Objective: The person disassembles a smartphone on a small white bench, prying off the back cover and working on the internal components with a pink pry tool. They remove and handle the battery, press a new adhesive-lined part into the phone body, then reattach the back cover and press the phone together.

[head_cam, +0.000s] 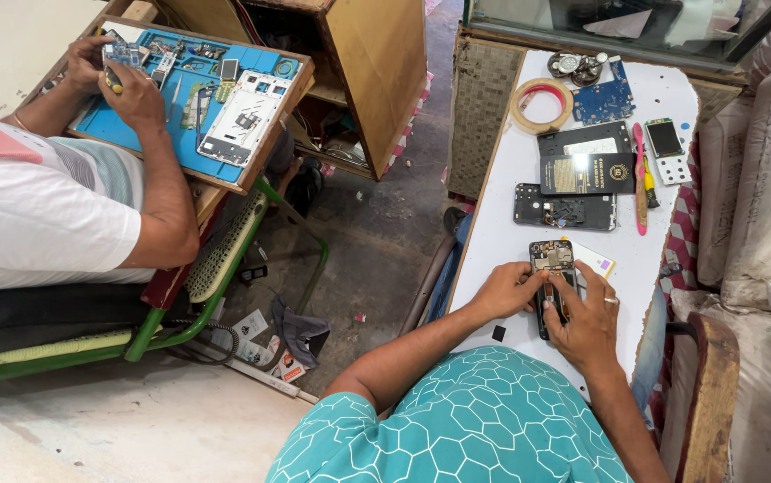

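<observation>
Opened phone [552,282] near worktop's [510,233] front edge, left hand [508,291] pinching its left side, right hand [585,324] gripping lower right; light, stiff, exposed board looks fragile, so hold by frame edges.

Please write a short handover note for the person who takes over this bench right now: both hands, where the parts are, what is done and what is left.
Left hand: on the left edge of the opened phone, steadying it.
Right hand: fingers on the phone's lower half; whether it holds a tool cannot be told.
The phone lies on the white table, back cover off, insides showing.
Further up: a second opened phone, a dark card, a blue circuit board, a tape roll and a pink tool.
Done: phone opened. Left: inside work, closing.
</observation>
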`<act>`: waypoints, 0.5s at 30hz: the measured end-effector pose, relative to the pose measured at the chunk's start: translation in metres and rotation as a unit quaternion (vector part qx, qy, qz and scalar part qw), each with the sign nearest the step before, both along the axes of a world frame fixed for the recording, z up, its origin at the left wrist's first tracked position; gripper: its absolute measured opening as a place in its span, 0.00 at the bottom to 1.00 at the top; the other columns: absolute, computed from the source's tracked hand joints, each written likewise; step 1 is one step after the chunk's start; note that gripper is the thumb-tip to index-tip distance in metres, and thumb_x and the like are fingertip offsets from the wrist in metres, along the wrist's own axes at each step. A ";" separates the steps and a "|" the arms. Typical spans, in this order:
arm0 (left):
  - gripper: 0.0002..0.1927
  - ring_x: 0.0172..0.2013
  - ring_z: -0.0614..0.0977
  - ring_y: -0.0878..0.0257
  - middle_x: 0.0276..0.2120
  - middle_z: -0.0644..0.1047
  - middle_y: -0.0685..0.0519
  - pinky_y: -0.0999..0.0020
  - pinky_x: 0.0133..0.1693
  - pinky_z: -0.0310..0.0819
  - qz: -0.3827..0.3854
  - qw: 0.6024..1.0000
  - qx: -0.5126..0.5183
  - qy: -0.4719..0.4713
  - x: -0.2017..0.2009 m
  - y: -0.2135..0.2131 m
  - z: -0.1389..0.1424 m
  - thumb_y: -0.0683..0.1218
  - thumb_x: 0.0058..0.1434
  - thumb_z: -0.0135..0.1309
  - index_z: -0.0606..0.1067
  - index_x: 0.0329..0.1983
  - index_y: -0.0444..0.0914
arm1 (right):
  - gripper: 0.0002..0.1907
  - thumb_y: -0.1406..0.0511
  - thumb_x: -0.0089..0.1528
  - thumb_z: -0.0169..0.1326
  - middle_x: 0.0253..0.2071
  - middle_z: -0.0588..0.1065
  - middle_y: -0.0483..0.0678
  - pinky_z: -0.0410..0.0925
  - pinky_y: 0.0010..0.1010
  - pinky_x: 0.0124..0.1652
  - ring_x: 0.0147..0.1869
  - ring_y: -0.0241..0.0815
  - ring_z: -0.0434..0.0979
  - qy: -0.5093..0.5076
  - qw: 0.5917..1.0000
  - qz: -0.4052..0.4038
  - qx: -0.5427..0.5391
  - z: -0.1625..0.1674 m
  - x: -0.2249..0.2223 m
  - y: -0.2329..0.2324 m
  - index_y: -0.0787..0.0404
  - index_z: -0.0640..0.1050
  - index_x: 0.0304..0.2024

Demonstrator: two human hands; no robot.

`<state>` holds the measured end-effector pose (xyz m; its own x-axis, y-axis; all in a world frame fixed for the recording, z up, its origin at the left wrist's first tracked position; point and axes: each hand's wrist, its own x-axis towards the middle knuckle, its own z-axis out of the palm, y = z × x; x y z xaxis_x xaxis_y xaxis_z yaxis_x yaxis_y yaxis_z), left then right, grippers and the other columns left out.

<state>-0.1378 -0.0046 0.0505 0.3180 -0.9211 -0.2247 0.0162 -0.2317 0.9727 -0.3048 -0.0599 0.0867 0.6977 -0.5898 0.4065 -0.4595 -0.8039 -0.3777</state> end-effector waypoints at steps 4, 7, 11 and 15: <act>0.24 0.24 0.82 0.66 0.26 0.80 0.47 0.72 0.25 0.79 -0.004 1.000 -0.006 0.008 0.000 0.000 0.000 0.56 0.71 0.51 0.77 0.45 0.27 | 0.28 0.62 0.52 0.61 0.70 0.62 0.56 0.58 0.52 0.65 0.71 0.60 0.61 -0.002 1.000 -0.001 0.006 0.002 0.002 -0.004 0.50 0.78 0.58; 0.21 0.24 0.83 0.66 0.27 0.81 0.48 0.72 0.26 0.79 -0.009 1.000 -0.002 -0.002 -0.001 0.000 0.003 0.53 0.66 0.55 0.77 0.44 0.28 | 0.31 0.62 0.51 0.60 0.70 0.62 0.57 0.59 0.52 0.65 0.71 0.60 0.62 -0.027 0.999 0.011 0.019 0.003 0.004 -0.006 0.52 0.76 0.59; 0.19 0.24 0.83 0.65 0.24 0.82 0.47 0.70 0.27 0.77 -0.007 0.998 -0.009 -0.063 -0.002 0.001 0.008 0.51 0.60 0.60 0.79 0.39 0.28 | 0.35 0.64 0.51 0.58 0.71 0.61 0.58 0.60 0.52 0.63 0.69 0.60 0.64 -0.035 0.999 0.016 0.026 0.006 0.004 -0.005 0.52 0.73 0.64; 0.19 0.23 0.83 0.63 0.22 0.81 0.48 0.68 0.27 0.76 0.008 0.995 -0.004 -0.104 -0.003 0.002 0.014 0.53 0.58 0.63 0.79 0.34 0.30 | 0.36 0.64 0.51 0.58 0.70 0.62 0.57 0.61 0.52 0.63 0.69 0.60 0.64 -0.017 1.000 0.007 0.008 0.007 0.005 -0.002 0.50 0.74 0.65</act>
